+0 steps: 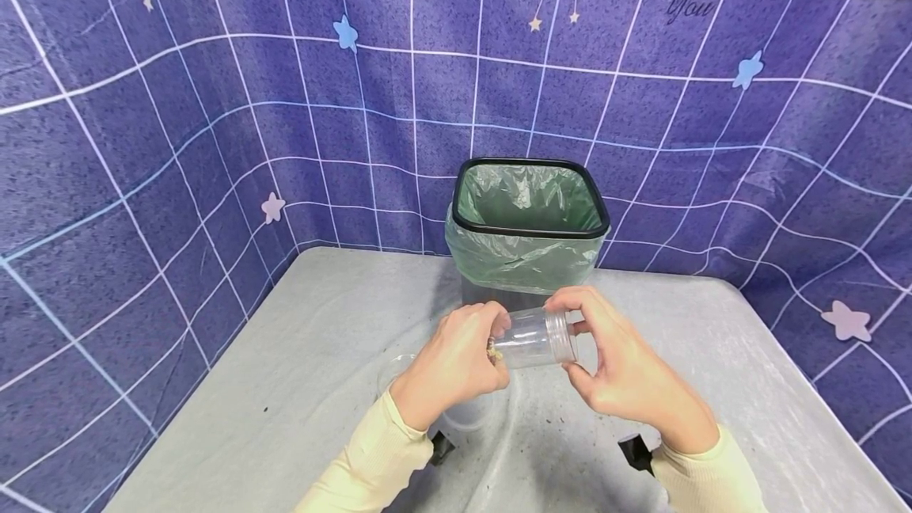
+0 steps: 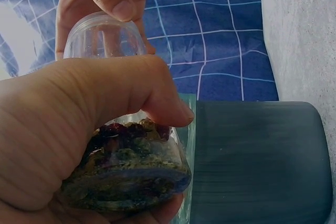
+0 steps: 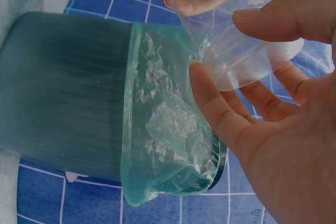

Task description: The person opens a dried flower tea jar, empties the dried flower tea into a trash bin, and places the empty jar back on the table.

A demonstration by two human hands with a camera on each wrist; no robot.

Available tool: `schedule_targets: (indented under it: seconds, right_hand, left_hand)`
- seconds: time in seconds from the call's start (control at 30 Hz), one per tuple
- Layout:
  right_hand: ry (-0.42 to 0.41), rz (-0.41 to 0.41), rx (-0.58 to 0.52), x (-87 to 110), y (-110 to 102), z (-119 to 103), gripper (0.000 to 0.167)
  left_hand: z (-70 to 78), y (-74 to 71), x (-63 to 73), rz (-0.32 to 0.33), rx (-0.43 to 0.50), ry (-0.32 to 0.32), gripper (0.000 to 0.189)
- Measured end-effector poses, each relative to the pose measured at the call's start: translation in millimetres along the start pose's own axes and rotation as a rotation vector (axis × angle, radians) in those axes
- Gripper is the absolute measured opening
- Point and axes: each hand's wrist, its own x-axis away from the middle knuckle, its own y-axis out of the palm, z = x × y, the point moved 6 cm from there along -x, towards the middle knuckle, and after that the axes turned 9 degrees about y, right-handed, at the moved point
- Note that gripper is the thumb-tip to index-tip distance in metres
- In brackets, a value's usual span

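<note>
A clear plastic jar [image 1: 530,336] is held on its side above the table, its threaded open mouth towards the right. My left hand [image 1: 459,355] grips it round the base, where dried bits of dark red, yellow and green [image 2: 134,153] lie inside. At the mouth, my right hand [image 1: 620,362] holds the rim between thumb and fingers; the right wrist view shows the thumb [image 3: 283,19] on one side and the index finger [image 3: 215,95] on the other. Below the left hand, a clear round object [image 1: 392,370] rests on the table, mostly hidden.
Just behind the hands stands a dark bin [image 3: 68,98] with a black rim [image 1: 534,233] and a green plastic liner [image 1: 527,264]. Its opening faces up. The grey table [image 1: 321,323] carries small dark crumbs, and a blue gridded cloth [image 1: 399,133] hangs around it.
</note>
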Motion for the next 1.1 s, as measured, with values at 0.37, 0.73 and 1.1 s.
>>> schedule_targets:
  seconds: [0.37, 0.73, 1.1]
  right_hand:
    - [-0.089, 0.052, 0.039, 0.1, 3.2, -4.5, 0.066]
    - [-0.158, 0.064, 0.034, -1.8, 3.2, -8.5, 0.066]
    - [-0.207, 0.077, 0.036, -2.9, 2.9, -9.4, 0.071]
  left_hand:
    - [0.8, -1.2, 0.1, -0.007, 0.000, -0.004, 0.040]
    - [0.7, -3.1, -1.1, -0.012, 0.000, -0.004, 0.040]
    - [0.4, -4.0, -1.5, -0.008, 0.012, -0.013, 0.037]
